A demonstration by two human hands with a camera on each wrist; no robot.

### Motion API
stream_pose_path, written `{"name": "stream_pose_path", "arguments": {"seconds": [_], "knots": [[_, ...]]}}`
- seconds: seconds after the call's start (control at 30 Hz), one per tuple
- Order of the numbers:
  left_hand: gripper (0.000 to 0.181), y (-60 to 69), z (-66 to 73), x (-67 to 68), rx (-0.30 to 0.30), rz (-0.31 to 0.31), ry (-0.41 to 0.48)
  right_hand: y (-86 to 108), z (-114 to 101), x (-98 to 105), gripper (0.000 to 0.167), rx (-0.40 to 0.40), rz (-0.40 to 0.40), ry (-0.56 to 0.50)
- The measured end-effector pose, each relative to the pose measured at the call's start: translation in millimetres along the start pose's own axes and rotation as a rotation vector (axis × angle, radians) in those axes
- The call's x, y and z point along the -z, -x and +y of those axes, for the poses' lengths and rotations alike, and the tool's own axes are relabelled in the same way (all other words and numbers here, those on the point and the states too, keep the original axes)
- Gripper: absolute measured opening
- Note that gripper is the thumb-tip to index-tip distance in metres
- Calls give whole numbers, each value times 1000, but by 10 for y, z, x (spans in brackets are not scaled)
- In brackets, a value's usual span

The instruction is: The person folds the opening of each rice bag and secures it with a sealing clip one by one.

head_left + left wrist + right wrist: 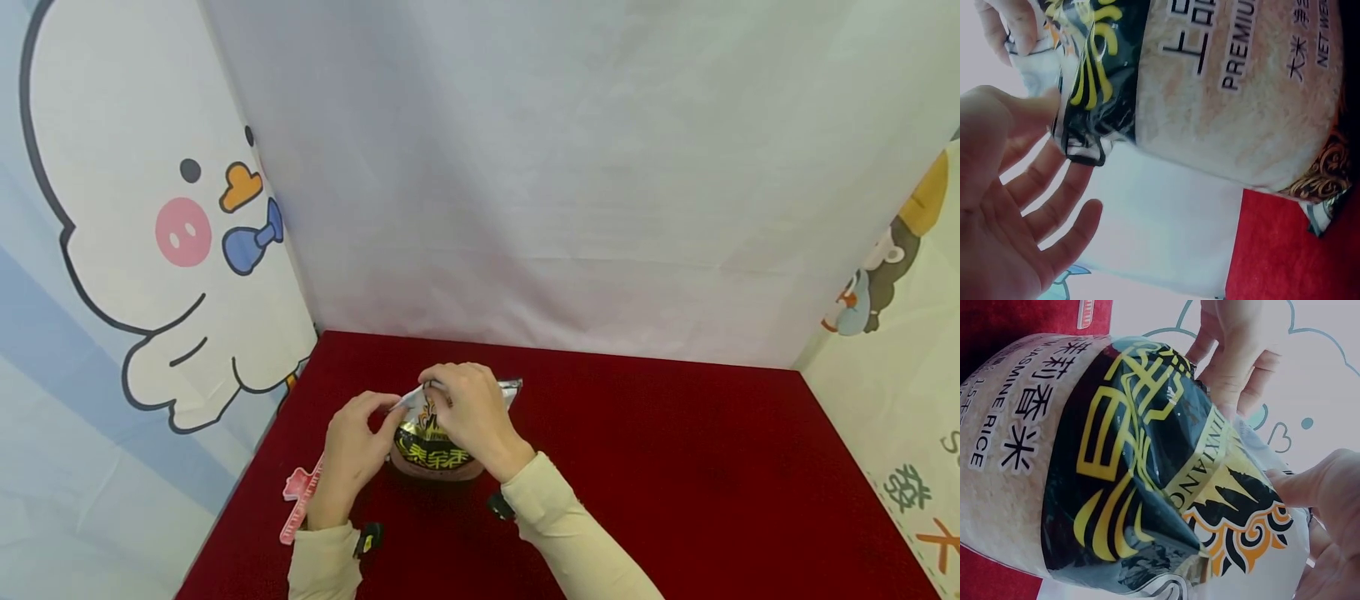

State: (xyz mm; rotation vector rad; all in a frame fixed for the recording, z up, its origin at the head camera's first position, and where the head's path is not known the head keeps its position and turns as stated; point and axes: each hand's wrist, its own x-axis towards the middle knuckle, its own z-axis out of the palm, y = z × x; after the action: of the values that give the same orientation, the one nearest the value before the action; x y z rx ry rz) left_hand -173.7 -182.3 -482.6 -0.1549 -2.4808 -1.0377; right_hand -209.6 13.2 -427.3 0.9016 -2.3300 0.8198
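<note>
A bag of jasmine rice stands on the red tabletop, with a clear lower part full of grains and a black, yellow and silver top. My left hand pinches the bag's top edge at its left side between thumb and fingers. Further right along the same edge, my right hand grips the silver film, its thumb on the printed front in the right wrist view. Between the hands the upper film looks folded and creased. Beside my left wrist lies a pink bag clip, partly hidden by the forearm.
The dark red cloth covers the table and stretches far to the right of the bag. A pale curtain hangs along the back edge. Printed cartoon curtains close off the left and right sides.
</note>
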Motion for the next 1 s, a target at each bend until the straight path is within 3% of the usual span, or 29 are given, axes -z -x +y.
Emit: {"name": "stream_pose_path", "arguments": {"seconds": [0.23, 0.47, 0.8, 1.0], "knots": [[15, -16, 48, -47, -24, 48, 25, -3, 4, 3, 13, 11, 14, 19], [11, -19, 83, -110, -112, 102, 28, 11, 10, -13, 14, 2, 4, 12], [15, -8, 133, -165, -109, 153, 78, 20, 6, -8, 14, 10, 1, -3], [11, -8, 169, -198, -117, 168, 51, 11, 12, -20, 15, 17, 0, 5]]}}
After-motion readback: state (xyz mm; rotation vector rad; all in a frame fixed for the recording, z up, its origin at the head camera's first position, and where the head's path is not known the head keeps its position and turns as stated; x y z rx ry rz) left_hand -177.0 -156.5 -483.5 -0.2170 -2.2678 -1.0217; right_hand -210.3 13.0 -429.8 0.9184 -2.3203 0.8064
